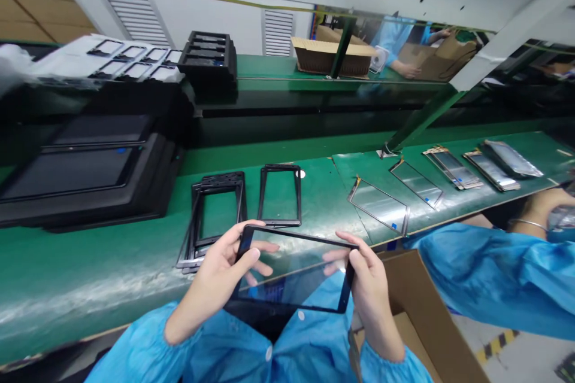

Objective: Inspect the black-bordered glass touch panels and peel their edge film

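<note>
The left hand (220,266) and right hand (372,287) pinch a clear, black-edged glass panel (294,272), lower centre. Two loose panels (381,200) and three panel stacks (453,169) lie at right

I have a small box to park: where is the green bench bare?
Bare bench shows between the right-hand black frames and the nearest clear panel, and in front of the dark stack. Crowded: around the panel piles, right.
</note>
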